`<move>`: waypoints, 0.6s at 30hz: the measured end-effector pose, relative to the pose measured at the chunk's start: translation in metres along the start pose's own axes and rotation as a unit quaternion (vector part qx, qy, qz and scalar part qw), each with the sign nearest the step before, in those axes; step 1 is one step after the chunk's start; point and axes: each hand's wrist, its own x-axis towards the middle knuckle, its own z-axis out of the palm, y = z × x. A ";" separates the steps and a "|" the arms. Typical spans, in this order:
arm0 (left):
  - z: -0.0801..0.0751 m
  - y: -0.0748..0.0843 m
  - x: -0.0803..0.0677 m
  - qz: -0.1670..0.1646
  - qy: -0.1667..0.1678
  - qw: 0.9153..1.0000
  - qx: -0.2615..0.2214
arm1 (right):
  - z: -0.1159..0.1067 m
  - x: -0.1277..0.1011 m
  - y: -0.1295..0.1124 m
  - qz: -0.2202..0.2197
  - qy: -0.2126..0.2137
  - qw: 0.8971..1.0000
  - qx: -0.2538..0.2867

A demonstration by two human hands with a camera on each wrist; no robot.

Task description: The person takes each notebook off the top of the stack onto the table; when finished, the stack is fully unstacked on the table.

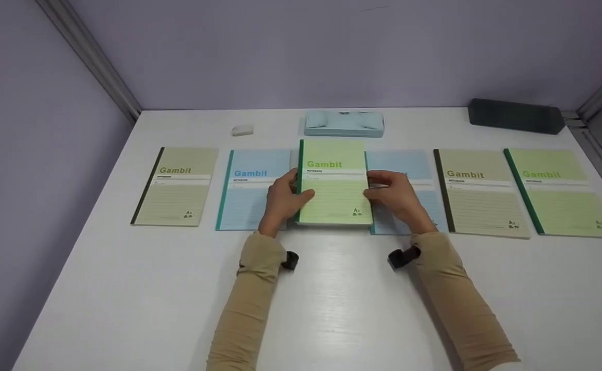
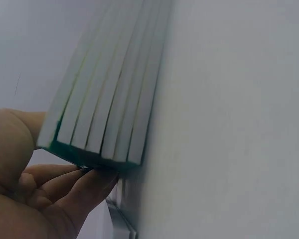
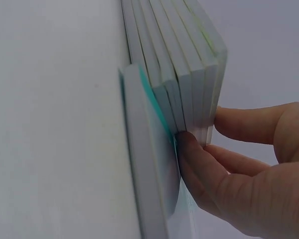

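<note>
A stack of several Gambit notebooks (image 1: 334,193), a light green one on top, lies at the middle of the white table (image 1: 331,309). My left hand (image 1: 290,193) grips its left, spine edge, thumb on the cover and fingers under the stack. My right hand (image 1: 378,188) grips the right edge the same way. The left wrist view shows the stack's page edges (image 2: 109,99) above my curled fingers (image 2: 74,184). In the right wrist view the stack (image 3: 184,64) rests partly on a blue notebook (image 3: 144,149), and my fingers (image 3: 204,159) pinch its corner.
Single notebooks lie in a row: beige (image 1: 177,185) and blue (image 1: 252,193) on the left, blue (image 1: 409,165), beige (image 1: 481,193) and green (image 1: 561,193) on the right. Behind are a blue pencil case (image 1: 343,123), a white eraser (image 1: 242,130) and a dark case (image 1: 514,116).
</note>
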 end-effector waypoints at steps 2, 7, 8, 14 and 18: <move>-0.002 0.002 0.000 -0.012 -0.005 1.000 -0.016 | -0.001 0.000 0.000 0.003 -0.002 1.000 0.002; -0.012 0.006 -0.003 -0.044 -0.022 0.998 -0.027 | -0.001 -0.001 0.001 -0.002 -0.011 1.000 0.007; -0.014 0.006 -0.003 -0.050 -0.026 0.998 -0.026 | -0.001 -0.001 0.001 -0.006 -0.012 1.000 0.007; -0.024 0.007 -0.005 -0.073 -0.058 0.995 -0.030 | -0.003 -0.005 0.000 -0.020 -0.026 0.999 0.010; -0.032 0.007 -0.007 -0.087 -0.070 0.993 -0.025 | -0.003 -0.005 0.000 -0.016 -0.028 0.999 0.012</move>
